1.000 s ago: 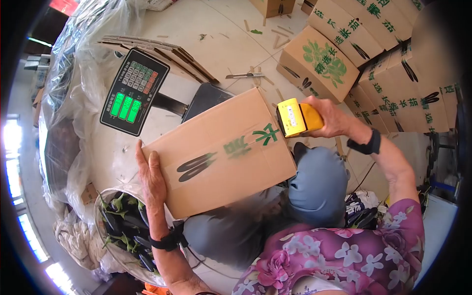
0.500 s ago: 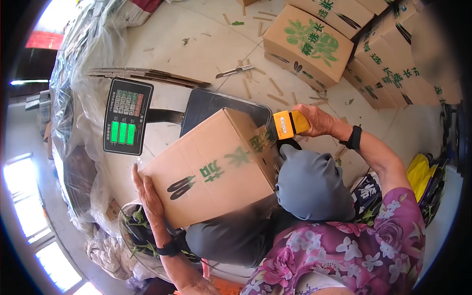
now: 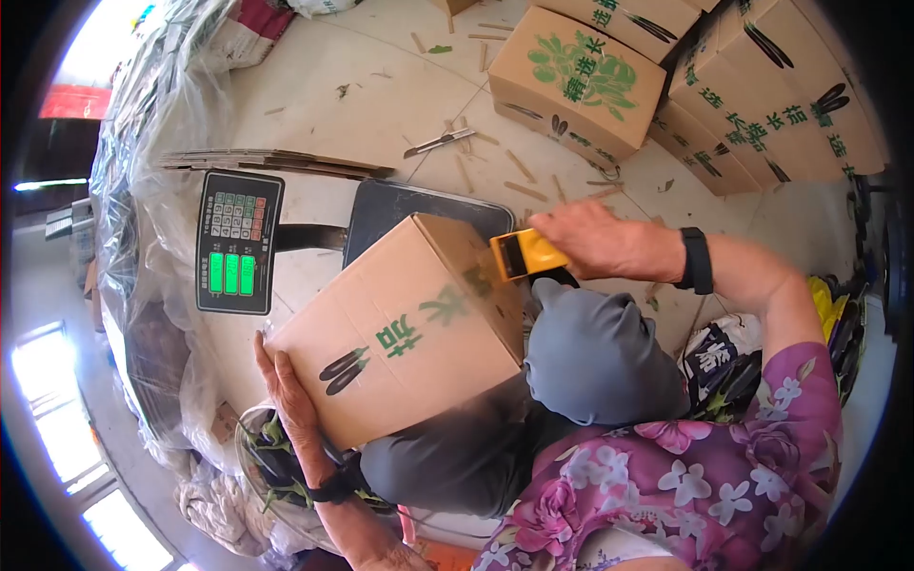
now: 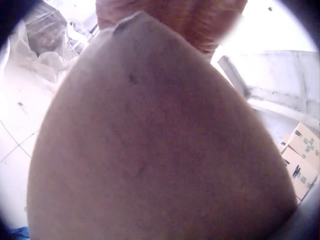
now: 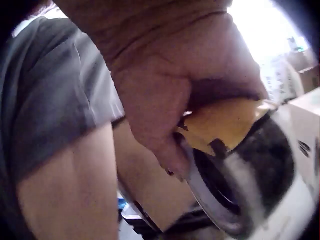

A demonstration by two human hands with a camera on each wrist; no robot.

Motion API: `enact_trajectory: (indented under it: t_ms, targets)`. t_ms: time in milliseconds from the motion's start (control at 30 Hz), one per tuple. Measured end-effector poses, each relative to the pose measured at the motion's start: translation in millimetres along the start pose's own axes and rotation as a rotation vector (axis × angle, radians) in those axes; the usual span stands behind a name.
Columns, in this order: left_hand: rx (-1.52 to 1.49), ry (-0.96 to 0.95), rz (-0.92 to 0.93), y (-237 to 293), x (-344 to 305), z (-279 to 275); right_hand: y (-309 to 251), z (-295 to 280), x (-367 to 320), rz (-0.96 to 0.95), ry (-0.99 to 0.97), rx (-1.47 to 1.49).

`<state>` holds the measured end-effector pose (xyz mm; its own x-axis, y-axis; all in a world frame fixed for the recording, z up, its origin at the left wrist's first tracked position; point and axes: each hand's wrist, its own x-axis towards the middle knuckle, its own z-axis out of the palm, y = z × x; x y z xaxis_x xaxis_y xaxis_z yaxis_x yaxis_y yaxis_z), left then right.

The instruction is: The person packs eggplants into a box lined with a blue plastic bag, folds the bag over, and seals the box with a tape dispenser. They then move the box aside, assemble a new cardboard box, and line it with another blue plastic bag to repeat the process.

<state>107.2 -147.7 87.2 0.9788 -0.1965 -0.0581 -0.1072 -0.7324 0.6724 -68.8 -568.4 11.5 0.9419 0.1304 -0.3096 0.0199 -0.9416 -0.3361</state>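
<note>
A cardboard box (image 3: 400, 333) with green print lies tilted across the person's lap. The left hand (image 3: 288, 395) rests against its left end, fingers straight; in the left wrist view the box's broad surface (image 4: 160, 135) fills most of the picture and hides the fingers. Gripped in the right hand (image 3: 609, 243) is a yellow tape dispenser (image 3: 535, 255), held at the box's right end. In the right wrist view the right hand (image 5: 170, 75) wraps round the yellow dispenser (image 5: 225, 122), beside a roll of tape (image 5: 220, 190).
Beyond the box stands a scale with a black platform (image 3: 381, 214) and lit display (image 3: 231, 274). Flattened cardboard (image 3: 276, 162) lies behind it. A knife (image 3: 438, 143) and scraps are on the floor. Printed boxes (image 3: 581, 81) stand back right; eggplants (image 3: 276, 462) sit lower left.
The box has tipped so its right end face shows. The right hand has moved the dispenser down and left against that end, turning it. The left hand stays on the box.
</note>
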Motion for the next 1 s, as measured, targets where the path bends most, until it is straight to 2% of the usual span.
enact_trajectory:
  t_ms: [67,133,167,233,267,367,500,533,600,700,733,800,833,900,933,1000]
  targets:
    - [-0.028,-0.004,-0.010,3.8,-1.1,1.7,0.8,28.3,15.8,-0.346,0.320,-0.365]
    - [-0.040,-0.006,-0.036,6.0,-0.9,2.7,-19.7,76.3,75.7,-0.258,0.206,-0.558]
    - [0.025,0.036,0.039,-5.4,0.1,4.2,-32.0,57.1,84.1,-0.244,0.201,-0.563]
    - [-0.022,0.008,-0.007,-1.2,2.6,-1.6,-53.0,2.9,86.7,-0.293,-0.065,-0.293]
    - [-0.063,-0.025,-0.073,-2.6,-0.2,0.0,-41.4,5.1,81.7,-0.276,-0.078,-0.295]
    - [-0.094,-0.006,-0.026,-17.5,0.7,-1.0,48.1,32.4,60.3,-0.276,0.194,0.205]
    - [-0.114,-0.019,-0.049,-6.8,-0.2,1.9,146.8,52.8,20.5,0.388,-0.322,0.593]
    - [-0.096,-0.013,-0.055,-4.4,0.2,2.0,154.6,53.5,1.2,0.494,-0.381,0.693]
    - [-0.062,-0.002,-0.043,-0.9,0.8,4.7,169.1,94.0,-28.7,0.618,-0.248,0.770]
    - [-0.116,-0.005,-0.081,-0.3,-1.7,3.8,177.0,146.9,-45.0,0.621,-0.170,0.805]
    - [-0.099,-0.001,-0.080,0.9,-2.4,2.9,170.1,157.7,-42.2,0.610,-0.173,0.819]
    - [-0.071,0.014,-0.078,5.5,-4.0,5.5,141.1,157.6,-35.8,0.482,0.250,0.198]
    - [-0.087,0.010,-0.081,6.4,-4.2,6.2,119.5,126.7,-21.9,0.472,0.243,0.411]
    - [-0.105,0.006,-0.080,5.0,-2.8,7.5,64.2,55.3,4.0,0.493,0.158,1.085]
    - [-0.135,0.008,-0.082,5.1,-2.6,8.3,34.8,28.3,7.5,0.157,0.348,1.006]
    - [-0.150,-0.001,-0.097,10.6,-1.9,10.6,-10.4,-6.6,22.1,-0.165,0.168,1.498]
